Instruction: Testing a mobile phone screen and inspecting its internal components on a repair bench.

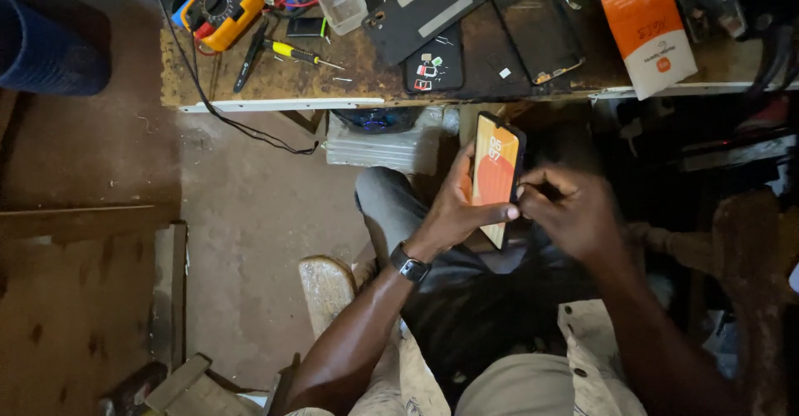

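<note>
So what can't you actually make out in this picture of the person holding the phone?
All from the head view:
- Right hand fingertips: pinched at the edge of the phone, whatever they hold is too small to tell.
- Phone's back and lower end: hidden by the left hand.
- Small parts on the dark mat: too small to identify.
- Yellow multimeter: cut off by the top edge.
- Area under the right of the workbench: too dark.

Black smartphone with lit orange screen (496,176): lower edge hidden behind left hand (460,208); right hand (570,212) fingertips at its side too dark to resolve.
</note>
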